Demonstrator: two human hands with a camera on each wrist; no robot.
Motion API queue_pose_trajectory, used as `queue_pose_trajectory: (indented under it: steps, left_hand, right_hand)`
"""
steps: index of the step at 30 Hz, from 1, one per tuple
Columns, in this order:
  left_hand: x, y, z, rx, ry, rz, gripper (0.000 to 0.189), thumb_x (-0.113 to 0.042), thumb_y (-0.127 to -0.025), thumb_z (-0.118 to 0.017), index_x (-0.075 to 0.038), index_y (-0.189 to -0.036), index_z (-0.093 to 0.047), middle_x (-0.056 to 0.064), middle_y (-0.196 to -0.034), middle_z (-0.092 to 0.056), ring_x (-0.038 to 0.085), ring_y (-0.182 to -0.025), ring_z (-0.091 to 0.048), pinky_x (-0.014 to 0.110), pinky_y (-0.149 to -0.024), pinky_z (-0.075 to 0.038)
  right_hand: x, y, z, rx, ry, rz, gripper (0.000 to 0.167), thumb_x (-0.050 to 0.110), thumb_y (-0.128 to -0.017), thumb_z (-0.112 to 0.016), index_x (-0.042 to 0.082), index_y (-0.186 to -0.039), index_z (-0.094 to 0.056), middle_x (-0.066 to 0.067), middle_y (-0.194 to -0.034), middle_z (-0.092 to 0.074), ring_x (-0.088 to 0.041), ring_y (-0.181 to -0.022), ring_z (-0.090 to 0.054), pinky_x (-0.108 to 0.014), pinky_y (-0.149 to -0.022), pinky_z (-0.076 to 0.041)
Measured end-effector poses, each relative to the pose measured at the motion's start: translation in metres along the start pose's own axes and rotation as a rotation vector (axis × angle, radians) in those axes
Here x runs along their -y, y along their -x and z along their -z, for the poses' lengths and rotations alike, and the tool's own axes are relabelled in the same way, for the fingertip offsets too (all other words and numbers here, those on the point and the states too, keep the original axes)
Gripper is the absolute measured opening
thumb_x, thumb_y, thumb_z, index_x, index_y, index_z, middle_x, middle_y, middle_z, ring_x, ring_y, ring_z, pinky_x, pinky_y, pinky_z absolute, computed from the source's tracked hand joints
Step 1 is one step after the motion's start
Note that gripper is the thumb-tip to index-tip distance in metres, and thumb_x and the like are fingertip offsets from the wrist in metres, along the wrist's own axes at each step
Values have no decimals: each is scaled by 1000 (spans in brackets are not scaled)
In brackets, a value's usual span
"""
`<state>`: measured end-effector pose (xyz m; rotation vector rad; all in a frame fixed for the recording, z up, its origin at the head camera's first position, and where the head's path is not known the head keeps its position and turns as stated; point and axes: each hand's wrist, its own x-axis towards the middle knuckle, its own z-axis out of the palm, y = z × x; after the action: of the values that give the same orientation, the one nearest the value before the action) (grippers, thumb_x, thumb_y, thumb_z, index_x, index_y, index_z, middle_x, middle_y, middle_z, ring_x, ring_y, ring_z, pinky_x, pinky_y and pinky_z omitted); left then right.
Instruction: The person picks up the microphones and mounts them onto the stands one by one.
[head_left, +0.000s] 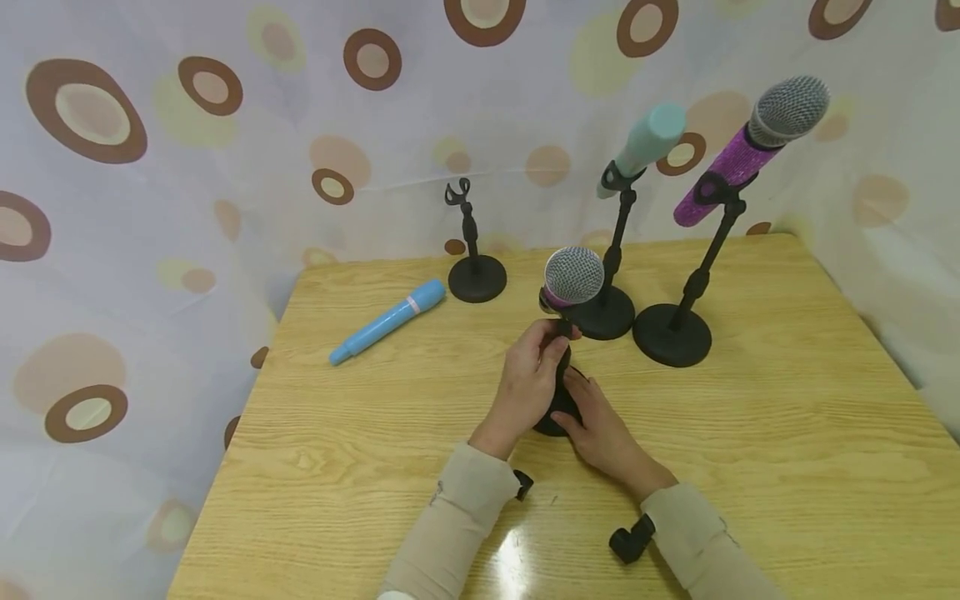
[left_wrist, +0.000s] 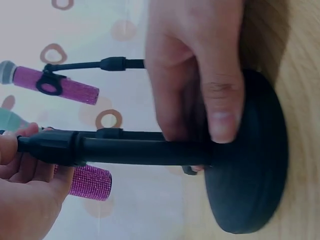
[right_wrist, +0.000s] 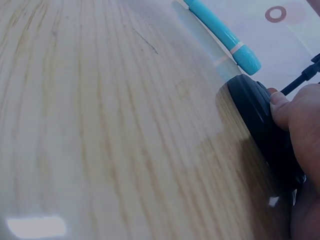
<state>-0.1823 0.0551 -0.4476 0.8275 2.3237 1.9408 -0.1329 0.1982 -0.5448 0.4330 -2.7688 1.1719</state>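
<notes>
Left hand (head_left: 521, 383) and right hand (head_left: 603, 429) grip black, disc-based microphone stand (left_wrist: 150, 152); bare wood-grain surface (head_left: 367, 450) extends to left edge (head_left: 242, 433).

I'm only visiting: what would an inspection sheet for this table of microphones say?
Surface: wood-grain table, glare spot near the person.
Job's things: front microphone stand carrying a purple microphone with silver mesh head; blue microphone lying on the table; bare stand behind; teal microphone and second purple microphone, each on its own stand.
Clutter: nothing seen beyond these.
Grippers: human hands; left hand grips the front stand's pole, right hand holds its round base.
Cables: nothing seen.
Surroundings: ring-patterned backdrop.
</notes>
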Motion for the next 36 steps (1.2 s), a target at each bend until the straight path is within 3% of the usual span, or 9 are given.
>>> queue_pose_trajectory:
  steps: [9, 20, 36]
  left_hand:
    - [-15, -9, 2, -9, 60, -20, 27, -21, -105, -45, -2, -118, -59, 14, -110, -68, 20, -105, -67, 24, -100, -51]
    - [-24, -16, 6, 8, 125, -57, 26, -15, -105, -45, 3, -119, -58, 20, -114, -66, 27, -101, -67, 24, -97, -53]
    - [-41, -26, 12, -9, 150, -80, 26, -16, -103, -49, 3, -118, -59, 20, -114, -67, 27, -99, -68, 24, -96, -54]
  right_hand:
    - [-2, 2, 0, 11, 6, -10, 59, 15, -97, -63, -9, -145, -39, -29, -151, -40, -44, -143, -34, -64, -118, -18]
    - [-2, 3, -1, 15, 0, -20, 57, 15, -98, -61, -9, -145, -39, -28, -152, -38, -44, -143, -33, -64, -118, -17]
    - [1, 4, 1, 21, 5, -34, 58, 17, -98, -61, -10, -145, -39, -29, -153, -37, -45, -143, -33, -62, -119, -17]
